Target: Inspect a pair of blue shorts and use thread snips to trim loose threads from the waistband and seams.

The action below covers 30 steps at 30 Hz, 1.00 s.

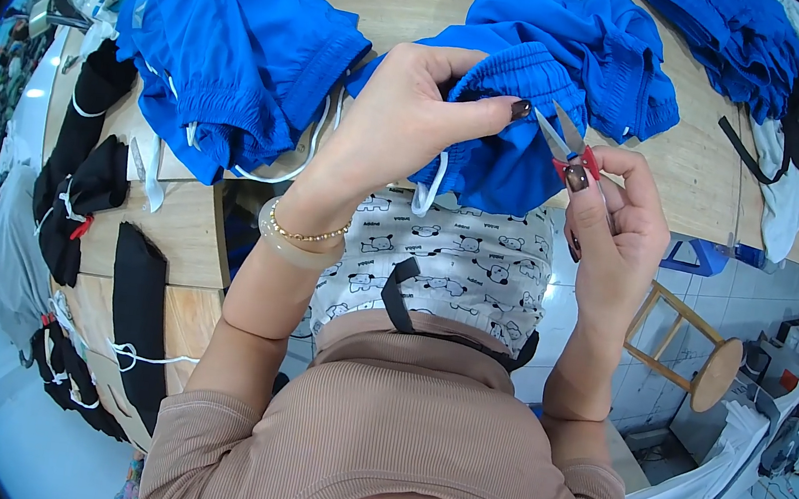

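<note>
**A:** What are the hands doing?

**B:** The left hand [408,109] is clenched on the gathered elastic waistband of a pair of blue shorts [510,138], thumb pressed along the edge, lifting it just above the person's lap. The right hand [615,222] grips a small pair of thread snips [565,140] with red handles; the metal blades stand apart, tips right at the waistband, just beside the left thumbnail.

**A:** Where do the shorts lie?

**B:** They hang from the left hand over the near edge of the wooden worktable [694,157], with a white drawstring [433,183] dangling beneath. Under them is a white apron with a small animal print [458,262], covering the lap.

**A:** Anything on the wrists?

**B:** A pale bangle [294,248] and a thin bead bracelet sit on the left wrist.

**A:** And further out?

**B:** To the left on the table lies a pile of blue shorts [234,46] with white cords. More blue garments [740,37] are heaped at the far right. Black garments [86,178] with white drawstrings run down the left edge. Off the table on the right, a wooden stool [698,355] stands on the tiled floor.
</note>
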Each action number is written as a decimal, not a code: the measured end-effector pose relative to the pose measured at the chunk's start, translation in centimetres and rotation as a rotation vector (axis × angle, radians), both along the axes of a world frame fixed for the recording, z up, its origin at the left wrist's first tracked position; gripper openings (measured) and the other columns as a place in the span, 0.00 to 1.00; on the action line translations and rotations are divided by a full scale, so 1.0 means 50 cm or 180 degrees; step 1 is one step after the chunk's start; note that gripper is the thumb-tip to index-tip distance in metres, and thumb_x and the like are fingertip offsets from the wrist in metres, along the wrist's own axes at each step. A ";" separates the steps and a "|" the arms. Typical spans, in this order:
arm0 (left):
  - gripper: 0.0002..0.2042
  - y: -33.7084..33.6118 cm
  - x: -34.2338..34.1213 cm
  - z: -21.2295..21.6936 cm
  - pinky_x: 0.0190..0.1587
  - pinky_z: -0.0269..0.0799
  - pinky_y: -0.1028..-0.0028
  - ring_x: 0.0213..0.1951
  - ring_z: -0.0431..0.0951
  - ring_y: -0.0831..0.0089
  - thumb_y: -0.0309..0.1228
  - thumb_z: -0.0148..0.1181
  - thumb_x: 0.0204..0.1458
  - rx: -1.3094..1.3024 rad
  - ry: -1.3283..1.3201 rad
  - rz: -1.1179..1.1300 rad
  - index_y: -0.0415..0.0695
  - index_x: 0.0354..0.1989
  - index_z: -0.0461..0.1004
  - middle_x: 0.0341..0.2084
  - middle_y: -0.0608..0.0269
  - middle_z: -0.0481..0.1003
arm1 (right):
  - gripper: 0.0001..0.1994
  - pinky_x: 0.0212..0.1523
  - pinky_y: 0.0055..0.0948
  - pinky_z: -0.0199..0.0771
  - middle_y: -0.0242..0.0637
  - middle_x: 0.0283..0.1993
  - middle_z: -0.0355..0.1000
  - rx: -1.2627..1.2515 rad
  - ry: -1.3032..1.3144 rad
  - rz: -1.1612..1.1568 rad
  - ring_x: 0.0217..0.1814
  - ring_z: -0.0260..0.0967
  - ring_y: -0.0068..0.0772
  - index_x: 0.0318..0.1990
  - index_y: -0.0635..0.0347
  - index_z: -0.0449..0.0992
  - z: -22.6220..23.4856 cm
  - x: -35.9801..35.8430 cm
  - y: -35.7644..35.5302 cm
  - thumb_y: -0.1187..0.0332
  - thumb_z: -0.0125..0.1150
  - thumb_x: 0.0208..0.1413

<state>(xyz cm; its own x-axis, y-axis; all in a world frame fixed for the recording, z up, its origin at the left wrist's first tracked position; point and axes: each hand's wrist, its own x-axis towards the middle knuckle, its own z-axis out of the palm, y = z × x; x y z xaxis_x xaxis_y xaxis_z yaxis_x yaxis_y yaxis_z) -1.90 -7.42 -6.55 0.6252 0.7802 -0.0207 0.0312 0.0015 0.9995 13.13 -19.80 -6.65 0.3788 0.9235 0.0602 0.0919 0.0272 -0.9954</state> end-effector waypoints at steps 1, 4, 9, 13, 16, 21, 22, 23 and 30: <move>0.09 0.000 0.000 -0.001 0.28 0.61 0.85 0.25 0.64 0.89 0.29 0.59 0.47 0.0015 -0.0021 0.0007 0.35 0.31 0.76 0.21 0.72 0.72 | 0.06 0.19 0.10 0.45 0.25 0.24 0.68 -0.0068 0.0101 0.0015 0.20 0.50 0.06 0.40 0.63 0.67 0.001 0.001 -0.001 0.72 0.54 0.57; 0.10 0.000 -0.004 0.003 0.33 0.65 0.85 0.29 0.69 0.87 0.27 0.59 0.48 -0.0010 0.0096 -0.0046 0.33 0.35 0.77 0.26 0.67 0.75 | 0.05 0.21 0.10 0.45 0.25 0.27 0.71 -0.0096 0.0178 0.0037 0.23 0.50 0.05 0.38 0.63 0.67 0.000 0.001 -0.001 0.74 0.54 0.57; 0.10 0.000 -0.005 0.004 0.34 0.66 0.85 0.30 0.70 0.86 0.27 0.59 0.48 -0.0083 0.0087 -0.0063 0.33 0.35 0.76 0.27 0.67 0.76 | 0.05 0.21 0.10 0.44 0.24 0.26 0.70 -0.0068 0.0121 -0.0006 0.23 0.49 0.05 0.38 0.63 0.67 -0.007 -0.004 0.000 0.73 0.54 0.57; 0.10 -0.001 -0.001 -0.005 0.34 0.69 0.84 0.31 0.73 0.85 0.26 0.59 0.49 -0.0381 -0.0257 -0.0017 0.33 0.37 0.76 0.29 0.65 0.77 | 0.07 0.19 0.11 0.45 0.25 0.23 0.65 0.0161 0.0161 0.0026 0.20 0.50 0.08 0.40 0.62 0.65 -0.023 -0.011 0.003 0.70 0.52 0.59; 0.10 -0.004 0.001 -0.001 0.35 0.70 0.83 0.31 0.74 0.84 0.26 0.59 0.48 -0.0545 -0.0402 0.0030 0.33 0.38 0.76 0.30 0.63 0.77 | 0.08 0.17 0.13 0.46 0.24 0.19 0.60 0.0222 0.0095 0.0029 0.17 0.50 0.11 0.41 0.61 0.64 -0.034 -0.019 0.005 0.67 0.50 0.60; 0.10 -0.004 0.003 -0.004 0.36 0.70 0.83 0.31 0.74 0.84 0.26 0.60 0.48 -0.0721 -0.0496 0.0020 0.34 0.37 0.76 0.30 0.63 0.77 | 0.08 0.17 0.12 0.45 0.26 0.19 0.57 0.0312 0.0314 0.0042 0.18 0.48 0.11 0.42 0.60 0.63 -0.042 -0.029 0.012 0.67 0.49 0.61; 0.10 -0.005 0.004 -0.003 0.36 0.70 0.84 0.31 0.74 0.84 0.26 0.60 0.48 -0.0781 -0.0570 0.0018 0.34 0.37 0.76 0.30 0.64 0.77 | 0.09 0.18 0.13 0.44 0.26 0.19 0.57 0.0361 0.0319 -0.0013 0.18 0.47 0.11 0.43 0.61 0.64 -0.041 -0.031 0.013 0.65 0.47 0.62; 0.10 -0.005 0.005 -0.002 0.36 0.70 0.84 0.31 0.74 0.84 0.26 0.60 0.48 -0.0777 -0.0572 0.0015 0.34 0.37 0.76 0.30 0.64 0.77 | 0.11 0.18 0.13 0.43 0.27 0.19 0.57 0.0410 0.0324 -0.0067 0.18 0.46 0.12 0.43 0.62 0.65 -0.041 -0.032 0.013 0.63 0.45 0.62; 0.09 -0.009 0.008 0.001 0.37 0.69 0.84 0.31 0.73 0.85 0.25 0.60 0.48 -0.0721 -0.0607 -0.0054 0.34 0.37 0.76 0.30 0.65 0.77 | 0.22 0.20 0.17 0.42 0.25 0.19 0.55 -0.0254 0.1248 0.0174 0.19 0.46 0.14 0.37 0.67 0.72 -0.024 -0.019 0.011 0.54 0.39 0.61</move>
